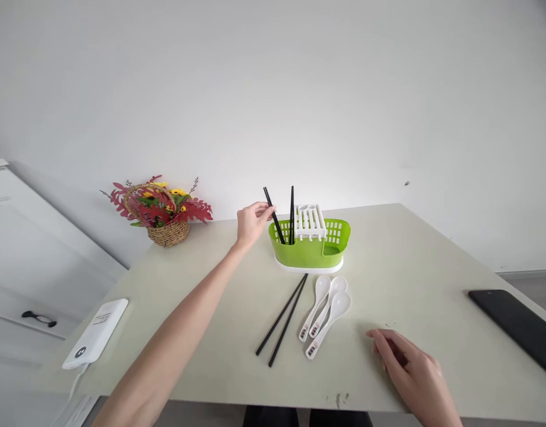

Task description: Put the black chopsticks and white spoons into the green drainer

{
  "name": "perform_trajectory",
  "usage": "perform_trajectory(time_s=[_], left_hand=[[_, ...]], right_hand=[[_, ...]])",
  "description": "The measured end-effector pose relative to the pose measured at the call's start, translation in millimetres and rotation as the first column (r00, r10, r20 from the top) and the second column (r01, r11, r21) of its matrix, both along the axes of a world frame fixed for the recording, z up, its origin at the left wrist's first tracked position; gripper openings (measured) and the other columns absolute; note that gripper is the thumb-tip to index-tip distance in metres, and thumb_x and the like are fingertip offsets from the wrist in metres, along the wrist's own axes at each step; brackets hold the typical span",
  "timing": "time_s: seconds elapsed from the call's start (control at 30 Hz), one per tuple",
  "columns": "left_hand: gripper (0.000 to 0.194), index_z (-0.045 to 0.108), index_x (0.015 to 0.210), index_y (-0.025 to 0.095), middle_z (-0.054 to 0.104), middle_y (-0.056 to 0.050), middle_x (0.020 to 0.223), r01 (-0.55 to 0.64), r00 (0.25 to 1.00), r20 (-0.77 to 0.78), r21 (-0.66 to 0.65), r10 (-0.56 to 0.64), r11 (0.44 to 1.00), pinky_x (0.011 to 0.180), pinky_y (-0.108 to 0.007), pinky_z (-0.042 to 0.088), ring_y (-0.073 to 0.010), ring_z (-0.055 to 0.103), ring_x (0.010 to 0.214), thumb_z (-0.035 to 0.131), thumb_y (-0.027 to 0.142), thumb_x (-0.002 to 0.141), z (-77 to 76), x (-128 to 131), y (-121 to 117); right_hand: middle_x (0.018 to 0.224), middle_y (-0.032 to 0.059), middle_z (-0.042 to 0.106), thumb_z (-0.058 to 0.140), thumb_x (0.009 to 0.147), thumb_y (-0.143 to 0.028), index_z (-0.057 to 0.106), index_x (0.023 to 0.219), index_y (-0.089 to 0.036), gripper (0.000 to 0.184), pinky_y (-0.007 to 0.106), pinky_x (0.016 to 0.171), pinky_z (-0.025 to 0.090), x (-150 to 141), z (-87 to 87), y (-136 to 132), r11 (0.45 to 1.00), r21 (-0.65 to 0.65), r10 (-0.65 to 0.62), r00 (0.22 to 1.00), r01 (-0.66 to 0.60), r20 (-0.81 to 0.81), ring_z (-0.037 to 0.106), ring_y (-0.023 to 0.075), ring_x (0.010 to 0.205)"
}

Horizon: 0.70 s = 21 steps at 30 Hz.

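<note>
At the green cutlery basket [295,256], my left hand [254,222] pinches a pair of black chopsticks [273,207] by the upper part. Their lower ends reach down inside the left compartment. Another pair of black chopsticks [292,207] stands upright in that compartment. In front of the basket, two black chopsticks [287,323] lie on the table, their far tips close together. Several white spoons [329,314] lie beside them, bowls pointing away from me. My right hand [406,367] rests on the table right of the spoons, fingers loosely curled, holding nothing.
A white slatted rack [311,221] sits on the basket's top. Back left stands a wicker basket of artificial flowers [168,233]. A white power bank [96,332] with a cable lies at the left edge, a black phone [513,323] at the right. The wall [344,118] rises behind the table.
</note>
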<state>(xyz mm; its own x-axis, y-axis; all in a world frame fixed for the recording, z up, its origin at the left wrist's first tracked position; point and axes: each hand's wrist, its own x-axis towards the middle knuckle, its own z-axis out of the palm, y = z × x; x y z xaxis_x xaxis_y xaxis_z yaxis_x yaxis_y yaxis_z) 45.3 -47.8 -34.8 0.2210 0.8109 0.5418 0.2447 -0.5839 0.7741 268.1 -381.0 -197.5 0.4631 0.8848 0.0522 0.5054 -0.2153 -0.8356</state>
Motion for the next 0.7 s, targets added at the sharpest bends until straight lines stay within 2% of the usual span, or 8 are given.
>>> perform_trajectory(time_s=[0.13,0.4,0.6,0.7], left_hand=[[0.044,0.076,0.088,0.016,0.081,-0.01,0.087,0.056,0.993,-0.103,-0.027,-0.058,0.998,0.072,-0.039,0.069,-0.0252,0.08,0.073,0.081,0.059,0.08,-11.0,7,16],[0.042,0.077,0.091,0.017,0.082,-0.01,0.092,0.096,0.977,-0.181,-0.077,-0.108,0.992,0.071,-0.037,0.069,-0.0244,0.08,0.077,0.079,0.058,0.083,-11.1,21,30],[0.033,0.08,0.094,0.019,0.083,-0.008,0.098,0.069,0.957,-0.282,0.003,-0.066,0.998,0.087,-0.037,0.064,-0.0249,0.079,0.092,0.077,0.052,0.087,-14.8,28,40],[0.03,0.08,0.096,0.02,0.083,-0.008,0.099,0.062,0.952,-0.301,0.002,-0.059,0.998,0.085,-0.036,0.062,-0.0245,0.079,0.093,0.076,0.049,0.088,-17.6,29,39]], right_hand=[[0.075,0.0006,0.072,0.05,0.093,-0.065,0.074,0.09,-0.027,0.045,0.022,0.059,0.049,-4,-0.5,1,1.0,0.004,-0.03,0.999,0.03,0.019,0.06,0.0149,0.057],[0.074,-0.0001,0.069,0.049,0.096,-0.062,0.071,0.086,-0.028,0.041,0.023,0.064,0.047,-12,3.0,2,0.999,0.017,-0.049,0.996,0.047,0.077,0.058,0.0153,0.061],[0.074,-0.001,0.066,0.048,0.098,-0.06,0.068,0.085,-0.028,0.039,0.022,0.063,0.046,-18,1.9,2,0.998,0.017,-0.066,0.991,0.065,0.119,0.055,0.0139,0.059],[0.071,-0.0011,0.065,0.047,0.098,-0.06,0.068,0.084,-0.028,0.041,0.022,0.061,0.046,-19,0.2,3,0.998,0.024,-0.059,0.986,0.056,0.158,0.052,0.0137,0.057]])
